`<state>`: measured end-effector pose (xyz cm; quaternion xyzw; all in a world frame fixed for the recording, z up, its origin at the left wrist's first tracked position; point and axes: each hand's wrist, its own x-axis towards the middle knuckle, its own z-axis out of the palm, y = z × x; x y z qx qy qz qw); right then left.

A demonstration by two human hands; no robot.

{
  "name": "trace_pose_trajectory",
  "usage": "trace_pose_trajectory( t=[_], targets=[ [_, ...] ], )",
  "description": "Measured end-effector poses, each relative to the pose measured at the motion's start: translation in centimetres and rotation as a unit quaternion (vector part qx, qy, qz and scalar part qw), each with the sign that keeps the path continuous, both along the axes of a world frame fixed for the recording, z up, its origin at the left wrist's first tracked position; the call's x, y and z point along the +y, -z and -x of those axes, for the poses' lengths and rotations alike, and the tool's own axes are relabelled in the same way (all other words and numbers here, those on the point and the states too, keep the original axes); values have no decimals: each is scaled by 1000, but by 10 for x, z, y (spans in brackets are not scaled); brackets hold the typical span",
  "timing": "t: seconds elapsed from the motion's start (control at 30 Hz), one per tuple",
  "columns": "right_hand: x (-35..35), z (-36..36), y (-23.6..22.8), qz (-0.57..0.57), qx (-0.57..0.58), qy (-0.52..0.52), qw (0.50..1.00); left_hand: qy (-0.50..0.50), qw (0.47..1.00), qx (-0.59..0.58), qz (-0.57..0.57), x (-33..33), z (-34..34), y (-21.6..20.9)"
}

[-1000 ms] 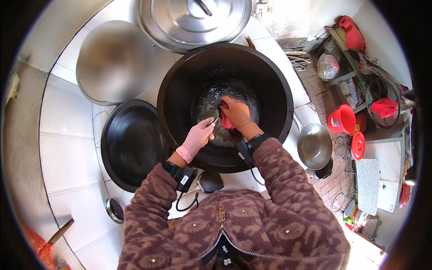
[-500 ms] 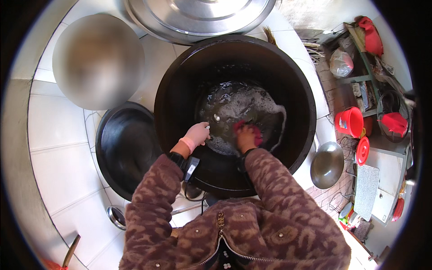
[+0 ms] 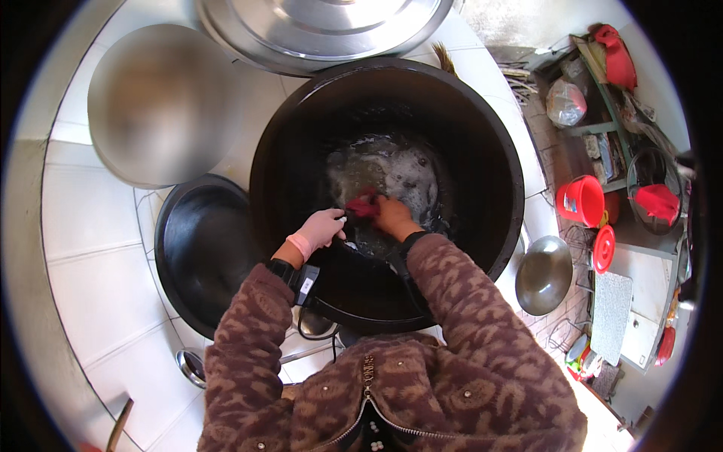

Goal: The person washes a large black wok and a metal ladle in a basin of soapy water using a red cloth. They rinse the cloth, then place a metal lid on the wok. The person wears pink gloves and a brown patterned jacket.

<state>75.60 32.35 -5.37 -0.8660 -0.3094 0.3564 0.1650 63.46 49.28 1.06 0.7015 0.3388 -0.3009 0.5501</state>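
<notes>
In the large dark wok (image 3: 482,248) lies soapy water (image 3: 413,181) with white foam. My right hand (image 3: 395,217) is closed on a crumpled dark red cloth (image 3: 363,203), low over the water. Just left of the cloth, my left hand (image 3: 320,229), in a pink glove, is closed round a thin thing with a white tip (image 3: 343,219). Most of that thing is hidden by the fingers, so its kind cannot be made out. A small shiny spot shows below the left fingertips.
A wide black pan (image 3: 199,256) stands left of the wok on white tiles. Beyond the wok lies a big metal lid (image 3: 324,30), with a straw brush (image 3: 444,59) beside it. A smaller metal wok (image 3: 544,276) and a red bucket (image 3: 581,200) are at the right.
My right hand has moved the red cloth leftward and a little away from me, up beside my left hand. The left hand has shifted slightly left and nearer. The foam has swirled.
</notes>
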Motion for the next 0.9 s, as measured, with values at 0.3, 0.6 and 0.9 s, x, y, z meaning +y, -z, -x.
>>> trace_pose_trajectory(
  t=[0.3, 0.6, 0.9],
  targets=[
    [-66, -2, -34, 77, 4, -92, 993, 171, 836, -287, -436, -33, 64, -73],
    [-100, 2, -51, 192, -122, -182, 957, 193, 883, -347, -249, -101, 171, -116],
    [-98, -1, -77, -36, 5, -16, 999, 305, 940, -146, -43, -163, 201, -56]
  ],
)
